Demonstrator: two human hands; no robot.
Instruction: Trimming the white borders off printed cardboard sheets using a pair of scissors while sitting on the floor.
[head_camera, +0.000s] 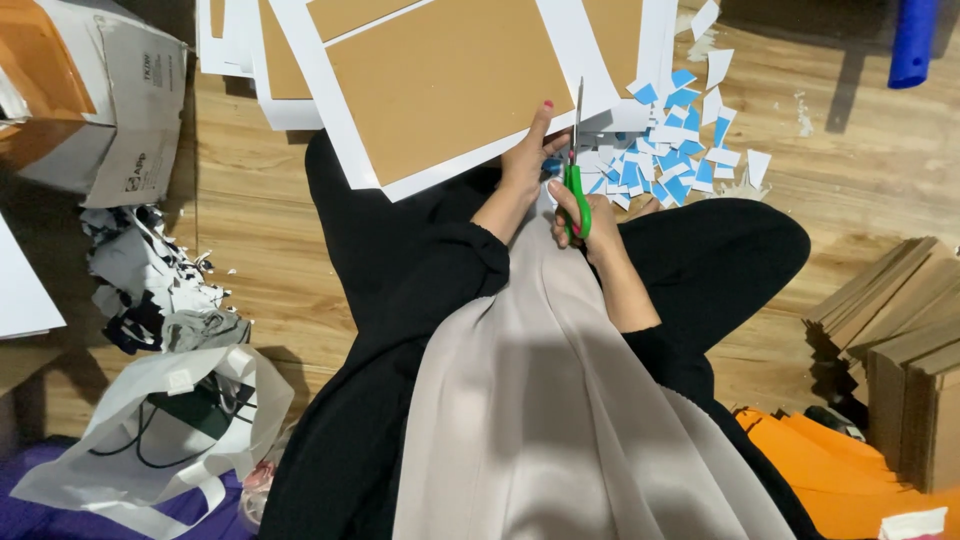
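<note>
Floor: wooden boards (270, 270), paper scraps (680, 130) just beyond the hands.
Left hand (525, 160): closed on the near edge of the brown board (440, 85), thumb on top, steadying it for the cut.
Right hand (585, 215): fingers through green-handled scissors (575, 165), blades nearly shut, pointing away.
Board: flat brown panel with white border, resting over the lap.
</note>
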